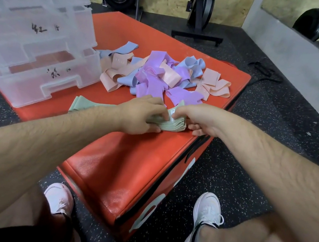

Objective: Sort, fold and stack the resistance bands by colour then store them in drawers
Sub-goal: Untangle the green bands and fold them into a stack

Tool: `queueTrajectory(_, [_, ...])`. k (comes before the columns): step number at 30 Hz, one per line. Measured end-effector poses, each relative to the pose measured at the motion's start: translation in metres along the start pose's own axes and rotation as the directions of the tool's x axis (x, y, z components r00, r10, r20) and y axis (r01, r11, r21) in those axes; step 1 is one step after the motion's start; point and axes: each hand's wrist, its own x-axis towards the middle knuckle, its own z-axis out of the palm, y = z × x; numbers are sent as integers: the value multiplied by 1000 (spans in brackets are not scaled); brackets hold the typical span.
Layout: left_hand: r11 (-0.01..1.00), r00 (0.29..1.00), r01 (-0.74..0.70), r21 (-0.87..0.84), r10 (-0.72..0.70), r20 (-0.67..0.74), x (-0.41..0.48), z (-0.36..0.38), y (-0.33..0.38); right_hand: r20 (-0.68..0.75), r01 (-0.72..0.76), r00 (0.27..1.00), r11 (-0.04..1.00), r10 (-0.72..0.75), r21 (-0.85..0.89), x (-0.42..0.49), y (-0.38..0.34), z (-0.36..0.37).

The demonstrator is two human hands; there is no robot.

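Observation:
A stack of folded pale green bands (175, 124) lies on the red padded box (126, 157), near its right edge. My left hand (140, 115) presses on the stack from the left, thumb under its front. My right hand (195, 117) pinches the stack's top right end. One loose green band (84, 104) trails left, behind my left forearm. Beyond the stack lies a mixed heap of purple bands (155, 77), blue bands (194, 65) and peach bands (214, 83). A clear plastic drawer unit (30, 38) stands at the left with its lowest drawer (39, 86) pulled out.
The red box sits on speckled black rubber floor (271, 123). My two shoes (203, 224) rest either side of its near corner. Black exercise machines (201, 11) stand at the back wall, and a grey wall (312, 69) runs along the right.

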Motion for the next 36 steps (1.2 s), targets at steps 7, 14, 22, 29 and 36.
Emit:
queueTrajectory(7, [994,999,40,-101,-41,-11,3,0,5,-92,122,989,992,-118,40,-9,-7,-6])
queueTrajectory(14, [774,946,255,-579,-325,-17,23,-15,39,-291,206,928,971,-233,-122,-37,-21,-45])
queueTrajectory(22, [194,861,321,-927,-468,200,16,-54,41,-267,260,880,870,-392,-420,-46,-49,-1])
queueTrajectory(29, [293,763,480,-827,-604,229,-8,-71,27,-93,429,865,821,-494,-376,-41,-66,33])
queueTrajectory(36, [566,739,606,-558,-661,132,-27,-68,6,74,563,819,770,-569,-300,-34,-60,46])
